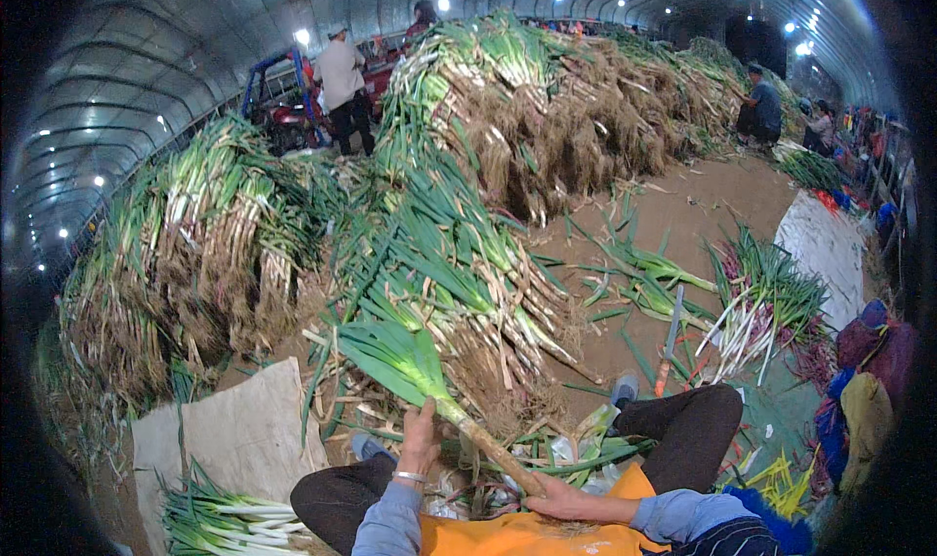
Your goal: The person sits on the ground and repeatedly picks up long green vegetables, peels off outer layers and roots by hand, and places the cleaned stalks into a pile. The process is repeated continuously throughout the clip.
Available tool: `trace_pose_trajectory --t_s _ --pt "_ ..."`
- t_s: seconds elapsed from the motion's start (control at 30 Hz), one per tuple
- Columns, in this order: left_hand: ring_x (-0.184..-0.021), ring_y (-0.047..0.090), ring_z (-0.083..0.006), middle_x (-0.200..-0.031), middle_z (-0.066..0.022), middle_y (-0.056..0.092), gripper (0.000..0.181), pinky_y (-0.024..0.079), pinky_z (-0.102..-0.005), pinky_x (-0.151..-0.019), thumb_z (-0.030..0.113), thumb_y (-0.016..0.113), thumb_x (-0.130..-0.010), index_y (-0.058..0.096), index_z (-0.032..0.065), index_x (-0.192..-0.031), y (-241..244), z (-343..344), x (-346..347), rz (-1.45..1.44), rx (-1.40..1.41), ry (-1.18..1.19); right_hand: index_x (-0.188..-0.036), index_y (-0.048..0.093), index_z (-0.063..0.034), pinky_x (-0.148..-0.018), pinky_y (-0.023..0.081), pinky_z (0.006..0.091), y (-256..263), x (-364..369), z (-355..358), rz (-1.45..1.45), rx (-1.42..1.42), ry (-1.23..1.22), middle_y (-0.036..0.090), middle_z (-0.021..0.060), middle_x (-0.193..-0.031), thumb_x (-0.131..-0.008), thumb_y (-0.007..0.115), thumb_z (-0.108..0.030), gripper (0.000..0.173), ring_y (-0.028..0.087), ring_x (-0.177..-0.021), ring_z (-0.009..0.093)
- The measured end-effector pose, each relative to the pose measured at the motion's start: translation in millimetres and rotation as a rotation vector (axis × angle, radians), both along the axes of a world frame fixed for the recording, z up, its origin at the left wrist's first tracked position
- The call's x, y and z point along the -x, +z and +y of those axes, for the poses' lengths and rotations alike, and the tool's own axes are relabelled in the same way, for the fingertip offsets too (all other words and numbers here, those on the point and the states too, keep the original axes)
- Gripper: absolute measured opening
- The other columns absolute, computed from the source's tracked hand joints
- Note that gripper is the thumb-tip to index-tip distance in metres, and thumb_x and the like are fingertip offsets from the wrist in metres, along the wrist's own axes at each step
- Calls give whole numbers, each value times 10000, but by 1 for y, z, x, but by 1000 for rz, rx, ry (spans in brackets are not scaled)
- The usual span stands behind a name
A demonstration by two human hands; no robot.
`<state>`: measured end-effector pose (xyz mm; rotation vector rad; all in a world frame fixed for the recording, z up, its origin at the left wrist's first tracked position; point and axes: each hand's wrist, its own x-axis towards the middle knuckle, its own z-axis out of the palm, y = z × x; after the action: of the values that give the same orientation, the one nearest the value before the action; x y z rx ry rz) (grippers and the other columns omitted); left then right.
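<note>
One large leek-like green onion (487,442) lies slantwise across my lap, its green leaves up and to the left, its brown, unpeeled stalk down to the right. My left hand (421,439) is closed round it just below the leaves. Near the root end, my right hand (560,497) grips the stalk. Roots hang below that hand, over an orange apron (512,534). Just beyond my knees is a heap of unpeeled green onions (476,292) with dirty roots. A knife (673,329) with an orange handle stands to the right, near my knee.
Peeled white-stemmed onions lie at lower left (249,523) beside a pale sheet (241,431), and more at right (761,300). Big root-on piles rise at left (212,248) and behind (571,117). Colored net bags (867,409) are at far right. People stand or sit farther back.
</note>
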<state>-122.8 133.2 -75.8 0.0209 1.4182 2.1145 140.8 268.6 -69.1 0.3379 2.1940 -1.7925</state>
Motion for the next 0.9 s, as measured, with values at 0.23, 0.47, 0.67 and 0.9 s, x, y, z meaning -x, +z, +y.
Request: trace_pose_trajectory --t_s 0.23,0.47,0.67,0.9 --pt "-807 604 -211 -948 -79 603 266 508 -352 -663 188 576 -895 552 1 -1082 28 18 -27 334 8 -58 -1217 491 17 -761 473 374 -78 25 16 268 -184 -211 603 138 -1004 -872 645 -323 508 578 -839 220" --pt "-731 542 -158 -858 -40 572 376 468 -312 -621 184 526 -951 448 91 -1307 -67 -33 -155 -126 309 -902 -1216 483 -55 -490 343 253 -34 22 4 204 456 -176 493 3 -759 -895 604 -155 357 440 -574 88" --pt "-780 565 -250 -900 -107 607 425 476 -378 -709 378 365 -1006 638 55 -1046 -32 -45 -58 416 250 -422 -1240 443 -64 -428 237 244 18 5 3 -129 710 -21 337 -46 -609 -911 514 -58 337 288 -464 69" --pt "-840 539 -187 -922 -14 599 419 484 -364 -780 402 501 -973 567 45 -1181 54 -25 -2 18 -612 16 -1301 401 -51 -407 249 234 4 -3 -4 -307 1122 213 352 -36 -599 -912 536 -76 413 304 -459 68"
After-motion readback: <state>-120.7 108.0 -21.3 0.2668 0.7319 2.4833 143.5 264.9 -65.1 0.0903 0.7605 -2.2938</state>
